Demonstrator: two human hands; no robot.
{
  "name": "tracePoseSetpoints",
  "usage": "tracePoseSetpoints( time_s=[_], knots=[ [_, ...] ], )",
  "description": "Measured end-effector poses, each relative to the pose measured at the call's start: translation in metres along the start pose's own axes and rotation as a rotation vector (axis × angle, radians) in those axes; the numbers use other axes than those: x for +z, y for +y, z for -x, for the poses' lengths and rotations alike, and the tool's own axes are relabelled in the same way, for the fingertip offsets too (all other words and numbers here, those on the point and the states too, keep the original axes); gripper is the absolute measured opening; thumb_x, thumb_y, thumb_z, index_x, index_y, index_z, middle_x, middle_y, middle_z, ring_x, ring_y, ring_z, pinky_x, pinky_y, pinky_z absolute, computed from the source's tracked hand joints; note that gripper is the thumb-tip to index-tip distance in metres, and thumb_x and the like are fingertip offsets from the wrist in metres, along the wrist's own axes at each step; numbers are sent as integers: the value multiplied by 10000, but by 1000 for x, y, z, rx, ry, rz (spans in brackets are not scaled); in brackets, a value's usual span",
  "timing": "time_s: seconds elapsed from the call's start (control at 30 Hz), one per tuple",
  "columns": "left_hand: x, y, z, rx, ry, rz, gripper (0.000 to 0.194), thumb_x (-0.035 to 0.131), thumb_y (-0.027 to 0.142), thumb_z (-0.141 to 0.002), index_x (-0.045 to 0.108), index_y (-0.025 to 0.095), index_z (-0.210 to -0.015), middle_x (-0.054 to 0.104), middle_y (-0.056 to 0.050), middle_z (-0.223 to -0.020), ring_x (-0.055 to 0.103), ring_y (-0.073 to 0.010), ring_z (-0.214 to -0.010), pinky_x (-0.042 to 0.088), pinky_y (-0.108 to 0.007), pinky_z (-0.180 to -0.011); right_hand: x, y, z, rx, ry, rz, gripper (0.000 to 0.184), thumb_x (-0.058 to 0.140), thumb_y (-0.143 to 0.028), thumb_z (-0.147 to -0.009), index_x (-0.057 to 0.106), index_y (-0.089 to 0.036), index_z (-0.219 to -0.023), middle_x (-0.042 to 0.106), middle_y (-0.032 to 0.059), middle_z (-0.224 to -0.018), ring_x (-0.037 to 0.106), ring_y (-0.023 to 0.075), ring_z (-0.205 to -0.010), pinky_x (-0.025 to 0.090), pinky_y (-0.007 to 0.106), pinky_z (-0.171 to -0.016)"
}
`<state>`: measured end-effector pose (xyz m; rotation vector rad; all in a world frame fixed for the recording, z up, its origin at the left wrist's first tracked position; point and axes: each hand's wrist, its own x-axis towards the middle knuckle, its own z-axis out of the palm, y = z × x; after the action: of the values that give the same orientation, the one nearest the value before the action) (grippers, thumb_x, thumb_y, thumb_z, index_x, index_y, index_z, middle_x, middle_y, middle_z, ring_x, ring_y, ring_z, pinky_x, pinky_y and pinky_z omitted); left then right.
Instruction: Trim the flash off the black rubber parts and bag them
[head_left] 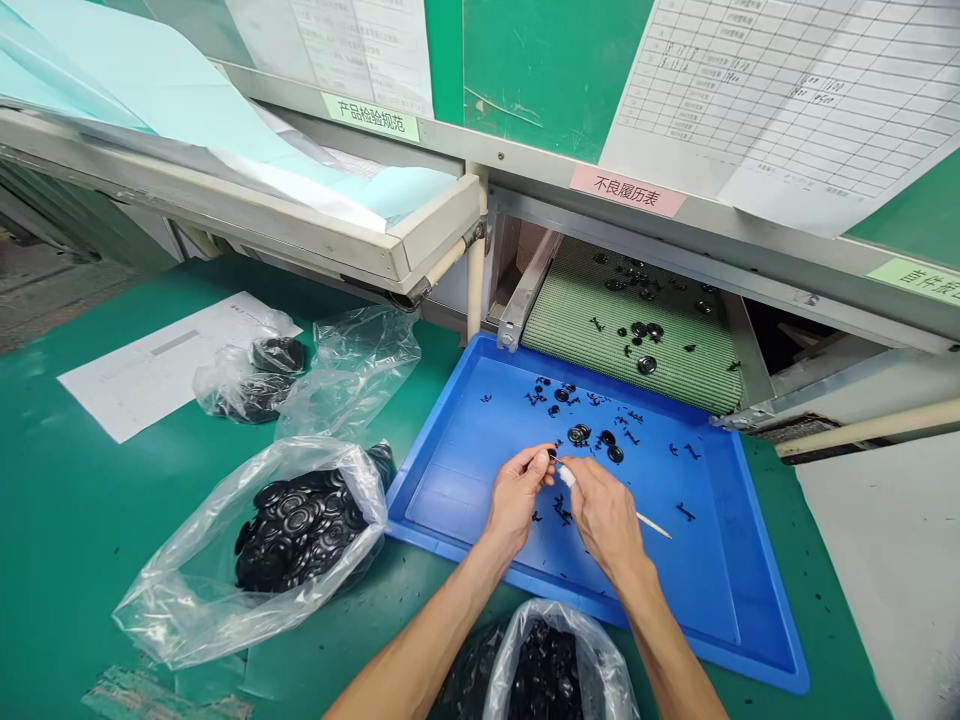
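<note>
My left hand (517, 497) pinches a small black rubber part (552, 455) above the blue plastic tray (420, 480). My right hand (604, 517) grips a thin wooden stick (645, 524) with a white tip (567, 476), and that tip sits right by the black part. Several black rubber rings (577, 434) and many small black scraps lie on the tray around and beyond my hands. Both hands hover over the tray's middle, and my fingers hide part of its floor.
A green mesh conveyor belt (630, 330) with black parts on it ends at the tray's far edge. Clear plastic bags of black rubber discs (300, 530) (547, 670) sit left of and nearest me. A paper sheet (172, 365) lies on the green bench mat (75, 520).
</note>
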<state>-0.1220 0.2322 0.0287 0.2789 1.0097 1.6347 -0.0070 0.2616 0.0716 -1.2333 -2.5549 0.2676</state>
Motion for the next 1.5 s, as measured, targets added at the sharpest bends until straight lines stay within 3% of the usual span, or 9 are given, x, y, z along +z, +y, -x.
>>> tracePoseSetpoints(
  time_s=[0.4,0.57,0.77,0.97,1.3,1.43,1.5],
  knots=[
    [1,1,3,98,-17,-158,324,672,377,-745,692,141,-966,628,-26,-746,522,-113,-658,416,-253,-691,3,-6,-2,23,23,90,314,355,-135,-898,599,-180,-1091,606,61,-887,555,185,-822,390,267,-666],
    [1,2,3,140,14,-216,274,692,339,-729,693,150,-926,572,20,-611,499,-103,-617,390,-233,-659,5,-14,-2,100,50,-40,287,321,-136,-885,602,-183,-921,592,36,-765,522,146,-642,330,250,-588],
    [-1,3,3,177,19,-317,266,656,362,-755,690,153,-918,531,30,-579,469,-101,-583,367,-227,-600,-2,-14,-10,180,-119,-235,271,318,-130,-842,568,-199,-763,516,-29,-541,441,116,-476,273,231,-516],
    [2,6,6,290,29,-478,206,614,333,-786,694,187,-907,594,6,-740,504,-102,-590,395,-236,-597,1,-14,-3,157,-26,-85,294,327,-109,-847,594,-194,-936,619,42,-790,513,130,-592,261,250,-537],
    [4,10,7,338,-51,-542,177,603,315,-790,695,192,-877,574,-1,-749,493,-109,-589,393,-235,-589,-10,4,-10,191,-189,-442,203,351,-144,-802,530,-202,-725,416,-56,-522,363,104,-502,260,211,-526],
    [4,8,5,248,-21,-476,212,639,343,-756,696,176,-873,594,-7,-693,475,-119,-576,381,-237,-575,1,15,-16,234,-258,-696,235,357,-233,-834,542,-181,-699,462,-45,-550,395,95,-506,291,192,-502],
    [2,5,3,196,-13,-455,240,655,358,-738,696,166,-876,588,-1,-653,458,-117,-562,365,-235,-560,10,22,-19,266,-291,-699,260,344,-259,-847,577,-172,-770,476,-46,-544,391,93,-480,297,188,-481]
  ],
)
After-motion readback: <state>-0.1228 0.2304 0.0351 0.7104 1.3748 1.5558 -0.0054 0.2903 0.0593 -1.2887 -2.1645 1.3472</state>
